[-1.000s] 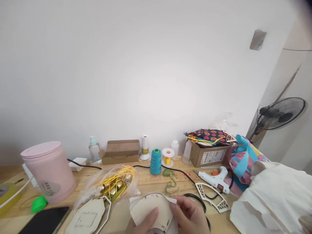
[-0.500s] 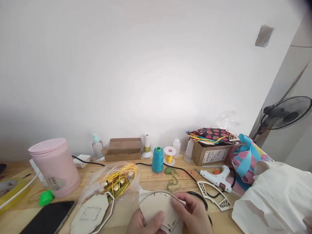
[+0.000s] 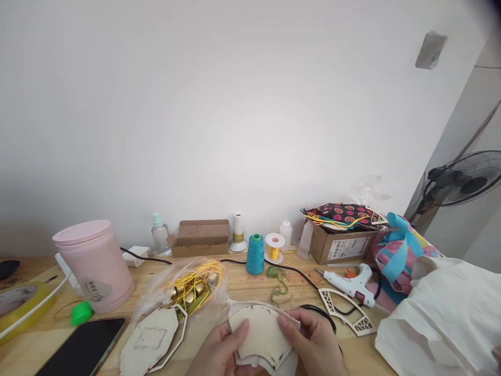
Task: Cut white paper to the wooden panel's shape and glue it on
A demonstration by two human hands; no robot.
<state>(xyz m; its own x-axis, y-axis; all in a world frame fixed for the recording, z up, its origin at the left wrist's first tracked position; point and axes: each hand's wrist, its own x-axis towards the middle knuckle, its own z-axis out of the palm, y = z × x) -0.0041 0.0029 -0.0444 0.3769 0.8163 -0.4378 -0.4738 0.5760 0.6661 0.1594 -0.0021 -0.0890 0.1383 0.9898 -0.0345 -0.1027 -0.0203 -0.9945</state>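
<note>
A cream fan-shaped piece [image 3: 260, 334] with dark marks along its edges is held low in the middle of the view, with white cloth or paper showing behind it. My left hand [image 3: 227, 347] grips its left side, thumb on the front face. On the right side my right hand [image 3: 309, 337] pinches the upper edge, thumb in front and fingers behind. Left of the hands lie a cream octagonal piece [image 3: 146, 342] with a drawn rectangle and a thin frame [image 3: 182, 334]. An openwork fan-shaped frame [image 3: 348, 312] rests to the right.
A white glue gun [image 3: 350, 284], teal thread cone [image 3: 255, 255], yellow spool [image 3: 274, 248] and filled cardboard box [image 3: 340, 248] stand behind. At left are a phone [image 3: 84, 347], pink canister [image 3: 96, 269] and bag of bells [image 3: 191, 287]. White fabric [image 3: 442, 318] lies right.
My left hand has shifted to the left side of the piece, its thumb now higher on the face. More white material shows below the piece. The view has shifted slightly.
</note>
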